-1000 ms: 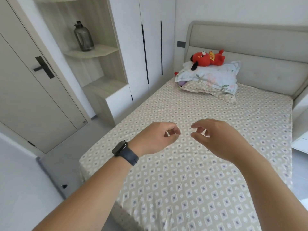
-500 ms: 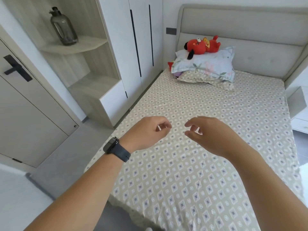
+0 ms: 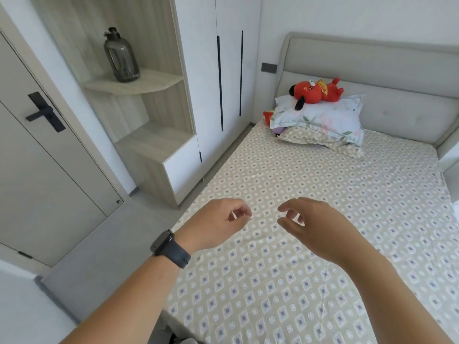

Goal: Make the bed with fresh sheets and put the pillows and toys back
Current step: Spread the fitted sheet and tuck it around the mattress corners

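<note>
Bedroom wardrobe (image 3: 211, 83) flanks the bed, whose patterned sheet (image 3: 323, 207) lies flat. Two stacked pillows (image 3: 323, 120) sit at the head's left corner, red plush toy (image 3: 315, 91) on top. Left hand (image 3: 213, 224) and right hand (image 3: 315, 229) hover loosely curled, holding nothing.

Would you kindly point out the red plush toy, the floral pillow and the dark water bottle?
red plush toy (image 3: 315, 92): head view, on its red body.
floral pillow (image 3: 325, 117): head view, on the middle of its top face.
dark water bottle (image 3: 121, 58): head view, on its smoky body.
</note>
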The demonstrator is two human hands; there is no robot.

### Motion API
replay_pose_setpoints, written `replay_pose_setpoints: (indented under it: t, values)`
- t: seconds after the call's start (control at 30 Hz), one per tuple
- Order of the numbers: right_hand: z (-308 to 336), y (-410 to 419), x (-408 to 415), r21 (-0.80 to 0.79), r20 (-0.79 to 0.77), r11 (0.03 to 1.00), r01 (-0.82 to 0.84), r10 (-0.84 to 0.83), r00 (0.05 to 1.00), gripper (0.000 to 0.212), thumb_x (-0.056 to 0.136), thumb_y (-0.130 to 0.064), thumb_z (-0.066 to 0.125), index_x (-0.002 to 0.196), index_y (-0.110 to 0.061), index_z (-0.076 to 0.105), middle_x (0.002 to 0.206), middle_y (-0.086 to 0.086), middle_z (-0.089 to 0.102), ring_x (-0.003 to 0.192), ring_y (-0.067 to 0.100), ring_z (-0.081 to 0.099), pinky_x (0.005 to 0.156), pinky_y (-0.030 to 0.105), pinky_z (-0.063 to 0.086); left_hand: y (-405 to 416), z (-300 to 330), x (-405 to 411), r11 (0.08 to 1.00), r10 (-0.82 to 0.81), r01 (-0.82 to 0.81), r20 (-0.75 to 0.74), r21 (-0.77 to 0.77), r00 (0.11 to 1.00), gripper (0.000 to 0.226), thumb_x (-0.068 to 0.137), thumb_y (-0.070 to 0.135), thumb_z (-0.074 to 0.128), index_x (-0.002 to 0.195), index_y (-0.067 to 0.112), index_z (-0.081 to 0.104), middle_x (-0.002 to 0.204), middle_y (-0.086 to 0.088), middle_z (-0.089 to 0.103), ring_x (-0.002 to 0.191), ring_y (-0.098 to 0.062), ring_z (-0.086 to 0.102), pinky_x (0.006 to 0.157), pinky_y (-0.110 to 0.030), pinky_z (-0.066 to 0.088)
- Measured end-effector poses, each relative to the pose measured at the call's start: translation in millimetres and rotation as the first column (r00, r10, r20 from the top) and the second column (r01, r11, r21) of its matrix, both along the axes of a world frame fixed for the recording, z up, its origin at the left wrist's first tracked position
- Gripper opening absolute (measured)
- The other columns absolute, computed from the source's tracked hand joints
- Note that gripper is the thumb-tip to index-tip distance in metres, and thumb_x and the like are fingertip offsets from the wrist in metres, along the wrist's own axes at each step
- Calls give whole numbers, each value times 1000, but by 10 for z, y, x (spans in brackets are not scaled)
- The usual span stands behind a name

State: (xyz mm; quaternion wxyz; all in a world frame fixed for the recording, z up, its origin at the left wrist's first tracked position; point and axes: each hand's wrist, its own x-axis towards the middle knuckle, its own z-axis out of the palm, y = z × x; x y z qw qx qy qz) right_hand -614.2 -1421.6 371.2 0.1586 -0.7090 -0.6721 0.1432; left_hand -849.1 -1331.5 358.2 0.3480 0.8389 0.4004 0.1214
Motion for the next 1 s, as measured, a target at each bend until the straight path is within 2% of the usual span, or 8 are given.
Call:
replay_pose_setpoints:
  t: [0.1,0.2,0.43,0.57,0.67,0.8,1.0]
  values:
    - [21,343,-275,37,8,998,60,-60,998,28,96,-53,55,121,-43,61,100,-26,59,88,-5,56,81,27,51,360,-11,-195,997,-73,73,-28,16,997,15,99,41,54,106,37,66,100,19,67,89,-1,62,82,-31,54]
    - [2,742,-751,86,-55,988,124,-120,991,27,95,-52,57,119,-42,63,99,-25,61,88,-4,57,82,31,53,893,27,-560,991,-119,122,-71,52,990,14,99,38,54,106,35,66,101,19,67,87,0,62,81,-31,54]
    - [-164,1309,-1654,21,-118,980,197,-193,974,28,95,-50,57,120,-40,63,101,-23,62,91,-2,58,83,32,53,1690,1,-1410,981,-191,191,-141,-16,971,15,100,38,55,108,34,67,92,23,63,80,9,58,70,-18,48]
    - [-162,1614,-1865,-20,-86,986,165,-166,982,29,96,-51,56,121,-39,63,101,-23,61,92,0,57,84,33,53,1901,-37,-1605,984,-178,177,-102,-17,979,14,100,39,55,107,37,66,97,21,66,83,3,61,75,-23,52]
    - [-101,1852,-1944,1,-68,986,168,-168,983,28,96,-50,56,120,-37,63,101,-21,62,92,2,57,83,35,54,1992,-62,-1701,988,-153,150,-82,-35,985,13,99,38,56,105,36,67,92,20,66,81,0,61,75,-27,54]
    - [-35,2060,-2090,23,-40,976,219,-218,975,27,97,-49,56,120,-36,63,101,-20,63,92,3,56,83,34,53,2256,-28,-1846,974,-223,218,-105,-58,969,13,99,40,55,106,38,66,97,19,67,85,-1,62,78,-28,56]
    - [-34,2631,-2442,41,20,934,354,-355,935,28,98,-50,54,122,-38,62,104,-21,62,91,0,56,83,32,52,3170,-23,-2031,949,-316,315,-40,-19,948,11,98,38,56,103,38,67,100,19,67,89,-2,62,82,-28,55]
